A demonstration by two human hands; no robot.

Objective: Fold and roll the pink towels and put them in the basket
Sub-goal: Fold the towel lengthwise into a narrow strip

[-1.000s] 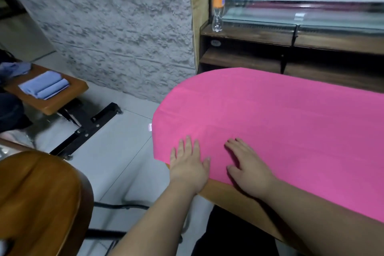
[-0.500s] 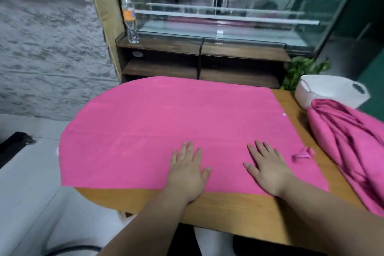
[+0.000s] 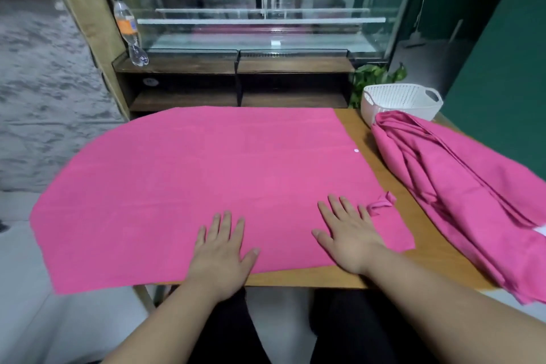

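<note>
A large pink towel (image 3: 206, 180) lies spread flat over most of the wooden table (image 3: 354, 127), its left part hanging past the table's edge. My left hand (image 3: 221, 248) presses flat on its near edge, fingers straight. My right hand (image 3: 348, 233) lies flat on the towel near its right end, just left of a small curled-up corner (image 3: 381, 204). A second pink towel (image 3: 461, 186) lies bunched on the right side of the table. The white perforated basket (image 3: 401, 100) stands at the far right corner, behind that heap, and looks empty.
Behind the table stands a glass display case (image 3: 266, 9) over dark wooden shelves, with a plastic bottle (image 3: 130, 32) on the left of the ledge. A green plant (image 3: 375, 74) sits beside the basket. A green wall runs along the right.
My view has swung right from the table's left end to its middle and right. My hands have slid rightward along the towel's near edge, and the right one now sits near the curled corner.
</note>
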